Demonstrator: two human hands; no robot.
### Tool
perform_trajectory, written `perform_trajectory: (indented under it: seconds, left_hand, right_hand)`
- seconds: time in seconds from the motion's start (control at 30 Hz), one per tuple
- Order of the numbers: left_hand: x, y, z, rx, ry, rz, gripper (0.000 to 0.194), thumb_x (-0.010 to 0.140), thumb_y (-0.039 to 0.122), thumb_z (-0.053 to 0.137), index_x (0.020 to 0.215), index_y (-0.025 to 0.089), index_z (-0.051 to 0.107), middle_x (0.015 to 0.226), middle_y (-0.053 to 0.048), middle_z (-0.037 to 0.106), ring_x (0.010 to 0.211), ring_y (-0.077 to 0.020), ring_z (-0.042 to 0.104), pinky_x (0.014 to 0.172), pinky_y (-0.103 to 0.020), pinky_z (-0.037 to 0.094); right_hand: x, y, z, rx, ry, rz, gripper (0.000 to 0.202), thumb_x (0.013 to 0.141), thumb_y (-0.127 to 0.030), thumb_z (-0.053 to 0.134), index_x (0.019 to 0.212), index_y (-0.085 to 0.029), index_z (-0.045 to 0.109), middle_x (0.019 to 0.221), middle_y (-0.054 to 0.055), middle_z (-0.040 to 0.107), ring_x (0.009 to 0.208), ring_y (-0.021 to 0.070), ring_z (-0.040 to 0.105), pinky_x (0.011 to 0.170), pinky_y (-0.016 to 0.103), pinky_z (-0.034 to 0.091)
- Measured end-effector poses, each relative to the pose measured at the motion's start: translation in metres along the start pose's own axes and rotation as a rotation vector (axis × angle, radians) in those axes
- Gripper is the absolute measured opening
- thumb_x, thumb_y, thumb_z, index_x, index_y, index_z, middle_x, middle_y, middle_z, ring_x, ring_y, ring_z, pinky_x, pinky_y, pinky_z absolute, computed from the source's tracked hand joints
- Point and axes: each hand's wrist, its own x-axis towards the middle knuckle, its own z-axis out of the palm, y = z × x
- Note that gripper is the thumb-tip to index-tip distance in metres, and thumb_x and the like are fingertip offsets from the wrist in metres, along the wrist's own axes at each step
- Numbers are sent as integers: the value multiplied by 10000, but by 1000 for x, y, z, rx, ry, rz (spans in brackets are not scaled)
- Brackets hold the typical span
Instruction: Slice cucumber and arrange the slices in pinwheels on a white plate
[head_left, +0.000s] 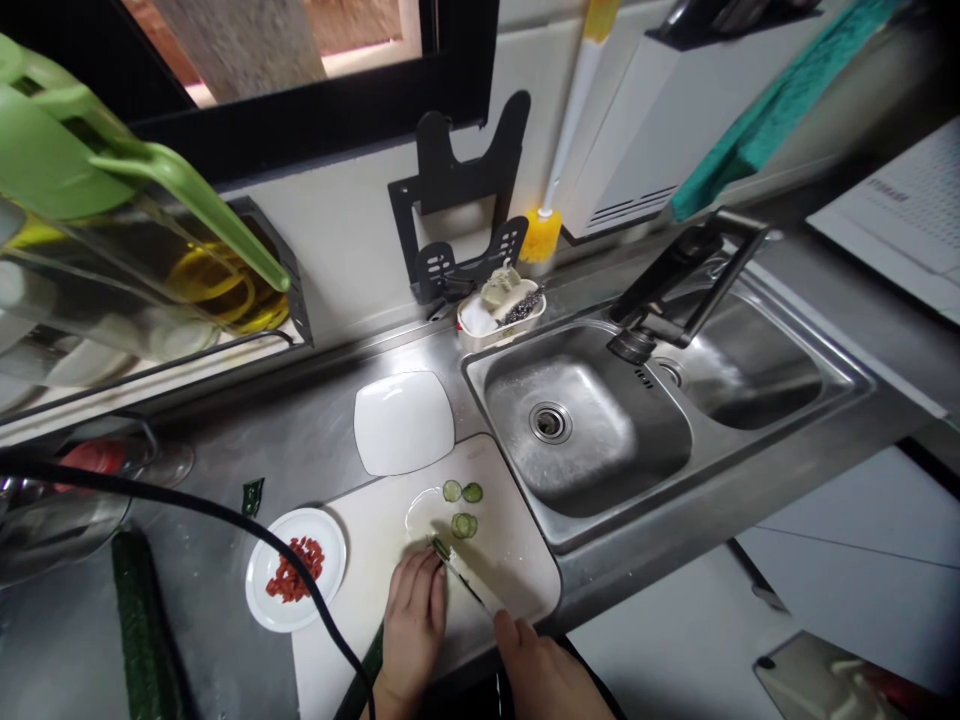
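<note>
Holding a cucumber point(363, 680) low against the cutting board point(360, 540), the left hand point(415, 603) closes its curled fingers around the vegetable close to its cut end. The right hand point(544, 665) is wrapped about the handle of a knife point(466, 581), whose blade slants up and leftward to the cut end, just beside the left fingertips; whether the edge touches the flesh cannot be told at this scale. Beyond the blade, on the same board, lie several thin cucumber slices point(464, 525): two side by side, and nearer the hands an overlapping group. A squarish white plate point(405, 422) meets the board's far edge, while a round white plate point(259, 590) bearing small red pieces point(283, 583) stands at the board's left side. Farther left, on the steel counter point(217, 570), a second cucumber point(139, 620) runs out of the lower border, and a dark green offcut point(253, 497) lies behind the round plate. A black cable point(150, 489) crosses the foreground in an arc. At right, a double sink point(600, 420) adjoins the board, with a dark faucet point(667, 275) reaching over it.
</note>
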Motion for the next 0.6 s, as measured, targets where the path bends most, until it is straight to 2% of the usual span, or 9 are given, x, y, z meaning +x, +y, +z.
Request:
perform_trajectory:
  seconds: [0.33,0.6]
  left_hand:
    - [2,5,-3,15,28,15,220,912,175,455,1088,166,587,1056,-85,674,1051,-210,612,953,-416,494]
    - [2,4,-3,15,23,14,221,910,170,455,1087,169,587,1056,-83,677,1042,-210,618,948,-419,500]
  right_hand:
    - [8,-11,-21,-12,-27,10,480,784,72,306,1112,-141,584,937,102,701,777,205,689,624,236,481]
    - [19,-18,-25,-71,-59,-10,472,786,74,327,1138,-119,574,919,109,697,780,215,688,619,248,490]
